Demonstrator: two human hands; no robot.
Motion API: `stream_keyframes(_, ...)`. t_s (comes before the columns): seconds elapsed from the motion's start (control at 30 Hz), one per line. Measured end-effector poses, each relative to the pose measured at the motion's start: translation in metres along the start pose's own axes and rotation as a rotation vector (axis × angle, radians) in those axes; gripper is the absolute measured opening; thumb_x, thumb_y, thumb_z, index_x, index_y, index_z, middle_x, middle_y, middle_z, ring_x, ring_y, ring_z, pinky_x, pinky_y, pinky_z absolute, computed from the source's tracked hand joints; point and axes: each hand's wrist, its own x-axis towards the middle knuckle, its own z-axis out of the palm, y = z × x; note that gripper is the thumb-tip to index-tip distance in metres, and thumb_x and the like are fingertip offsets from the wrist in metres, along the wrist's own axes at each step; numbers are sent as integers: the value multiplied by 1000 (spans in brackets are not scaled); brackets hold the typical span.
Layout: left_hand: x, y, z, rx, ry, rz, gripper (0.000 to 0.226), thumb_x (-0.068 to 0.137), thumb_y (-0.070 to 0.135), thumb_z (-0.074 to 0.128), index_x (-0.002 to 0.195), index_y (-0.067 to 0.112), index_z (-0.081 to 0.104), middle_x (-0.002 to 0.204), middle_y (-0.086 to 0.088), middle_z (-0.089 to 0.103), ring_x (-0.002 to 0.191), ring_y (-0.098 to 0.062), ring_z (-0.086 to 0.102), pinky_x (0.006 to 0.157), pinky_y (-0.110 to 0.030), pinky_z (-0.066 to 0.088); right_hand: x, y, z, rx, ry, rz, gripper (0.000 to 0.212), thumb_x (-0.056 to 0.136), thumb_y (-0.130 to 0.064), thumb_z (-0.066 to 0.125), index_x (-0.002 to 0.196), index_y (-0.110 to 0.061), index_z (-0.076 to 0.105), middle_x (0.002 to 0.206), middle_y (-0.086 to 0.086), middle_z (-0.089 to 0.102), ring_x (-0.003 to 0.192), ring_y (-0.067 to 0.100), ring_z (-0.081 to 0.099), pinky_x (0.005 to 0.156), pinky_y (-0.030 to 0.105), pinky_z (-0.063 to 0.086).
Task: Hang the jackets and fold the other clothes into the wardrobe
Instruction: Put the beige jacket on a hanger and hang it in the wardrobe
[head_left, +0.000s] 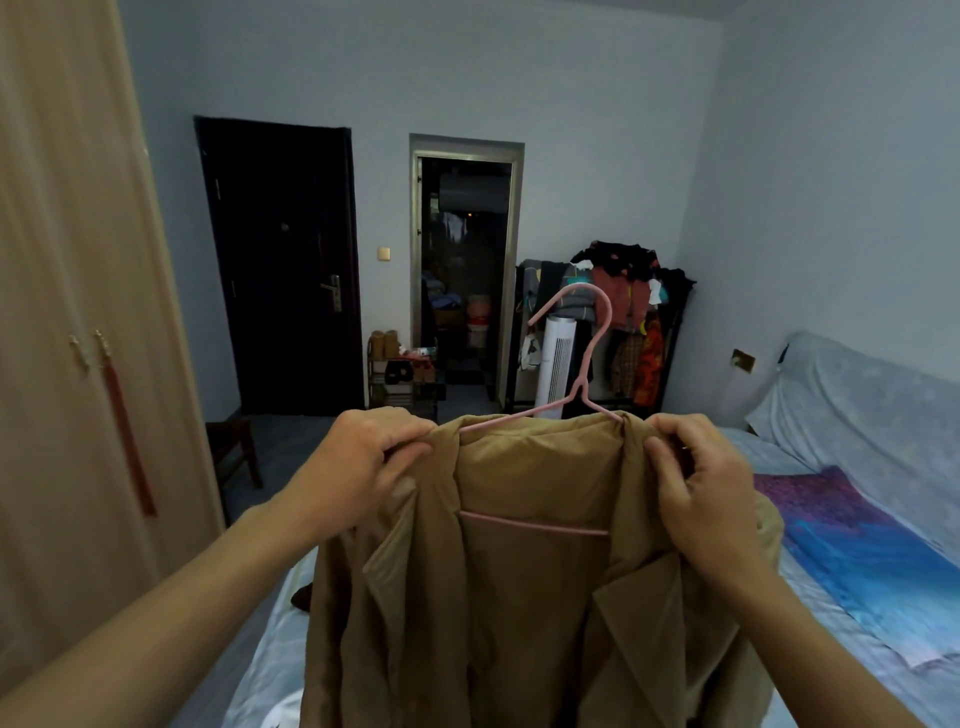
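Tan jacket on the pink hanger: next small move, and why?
Probably move the right hand to grip the pink hanger by its hook. It already sits inside the tan jacket, both hands pinch its shoulders, and the wardrobe doors at left look shut, so the left hand must come free.

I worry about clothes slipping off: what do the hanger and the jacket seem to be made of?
The hanger looks like thin wire with a matte pink coating, judging by its slim, evenly bent hook and bar; it could also be plastic. The jacket looks like tan woven cloth, matte, perhaps lightly padded: soft folds, no sheen.
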Motion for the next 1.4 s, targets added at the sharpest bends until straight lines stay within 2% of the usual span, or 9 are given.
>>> stream_keyframes(0.23, 18, 25, 21, -79, 57, 37, 20, 94, 12, 63, 110, 15, 75, 94, 10, 70, 89, -2, 64, 81, -25, 53, -1, -9, -5, 25, -25, -17, 21, 89, 3, 63, 95, -17, 67, 90, -1, 64, 88, 0, 57, 78, 6, 39)
stream_keyframes(0.5, 40, 66, 45, -152, 128, 75, 19, 93, 7, 64, 108, 11, 75, 92, 2, 72, 86, -6, 65, 80, -26, 53, -1, -31, 0, 28, -79, -52, 13, 88, 5, 64, 96, -5, 70, 91, 3, 63, 85, 12, 59, 77, 18, 46)
stream_keyframes(0.7, 45, 79, 56, -161, 201, 48, 15, 91, 6, 66, 101, 4, 76, 90, -2, 72, 84, -10, 66, 80, -31, 54, 13, -42, 5, -7, -104, -141, 14, 86, 5, 67, 95, -5, 70, 90, 4, 63, 81, 14, 59, 75, 21, 47)
stream_keyframes(0.87, 39, 73, 57, -155, 186, -4, 15, 91, 20, 65, 87, 7, 72, 79, -1, 68, 73, -13, 62, 69, -40, 51, 14, -45, 8, 21, -137, -124, 13, 85, 0, 71, 95, -8, 74, 88, 0, 64, 81, 7, 59, 74, 20, 49)
stream_keyframes(1.03, 34, 71, 57, -230, 249, -69, 6, 86, 20, 75, 85, 15, 74, 74, 10, 67, 68, -9, 63, 61, -26, 50, 12, -50, 10, 69, -157, -92, 14, 83, -4, 74, 92, -14, 70, 87, -8, 66, 81, 3, 61, 72, 17, 51)
stream_keyframes(1.2, 33, 71, 55, -239, 285, -91, 6, 88, 21, 73, 88, 15, 75, 77, 9, 69, 72, -11, 65, 65, -34, 54, 11, -55, 9, -85, -185, -99, 7, 91, -14, 67, 97, -14, 71, 88, -2, 65, 79, 11, 60, 74, 33, 52)
stream_keyframes(1.27, 34, 69, 54, -217, 305, -109, 6, 88, 21, 73, 88, 16, 75, 77, 8, 69, 72, -9, 65, 66, -36, 54, 13, -54, 5, -72, -274, -101, 21, 92, -8, 62, 110, -14, 72, 95, -1, 61, 85, 8, 55, 80, 19, 48)
stream_keyframes(1.33, 34, 65, 51, -207, 311, -126, 7, 87, 20, 73, 89, 14, 75, 79, 6, 70, 74, -9, 66, 67, -40, 55, 19, -51, -3, -109, -454, -93, 38, 93, -6, 58, 128, -21, 65, 103, -3, 55, 91, 4, 48, 83, 4, 36)
stream_keyframes(1.4, 33, 62, 47, -210, 300, -119, 10, 88, 20, 72, 93, 13, 76, 83, 5, 72, 77, -10, 67, 70, -41, 56, 25, -47, -9, -208, -561, -106, 44, 95, -10, 55, 135, -28, 59, 106, -4, 55, 93, 6, 49, 83, 7, 35)
